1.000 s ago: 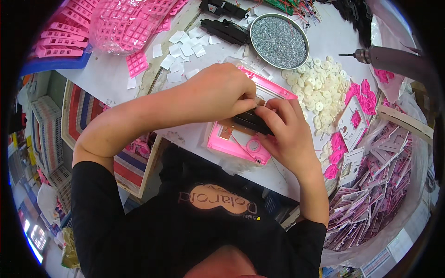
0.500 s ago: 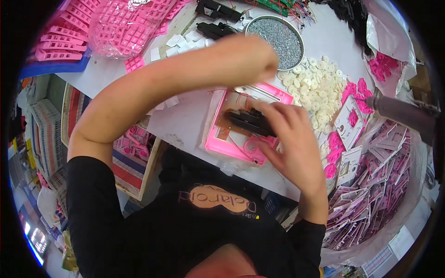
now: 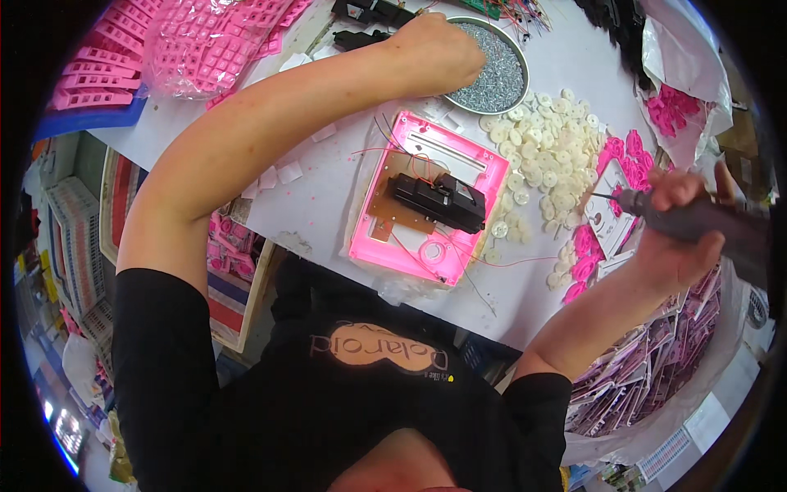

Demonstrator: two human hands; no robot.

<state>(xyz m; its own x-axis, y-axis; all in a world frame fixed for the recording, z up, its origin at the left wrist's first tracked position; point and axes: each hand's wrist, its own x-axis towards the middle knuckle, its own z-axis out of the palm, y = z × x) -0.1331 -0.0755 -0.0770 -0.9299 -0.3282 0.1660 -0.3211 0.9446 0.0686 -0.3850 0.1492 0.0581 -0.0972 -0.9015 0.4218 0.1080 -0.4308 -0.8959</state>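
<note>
My left hand (image 3: 438, 56) is at the left rim of a round tin of small silver screws (image 3: 496, 78). Its fingers are curled in, and what they hold, if anything, is hidden. On the right, my right hand (image 3: 684, 234) is wrapped round a dark electric screwdriver (image 3: 721, 230) whose thin bit points left. Between the hands a pink plastic housing (image 3: 369, 246) lies open on the table. A brown circuit board (image 3: 385, 205) rests in it, with a black elongated module (image 3: 443, 203) on top and loose thin wires around.
Cream plastic discs (image 3: 549, 148) are heaped right of the housing, beside pink parts (image 3: 631, 160) and a white plate (image 3: 611, 213). A large bag of pinkish panels (image 3: 648, 361) stands at lower right. Bagged pink key parts (image 3: 197, 49) lie at far left.
My right hand has left the black module and taken hold of the electric screwdriver. My left hand has shifted slightly up and left at the screw tin. The module now rests in the housing.
</note>
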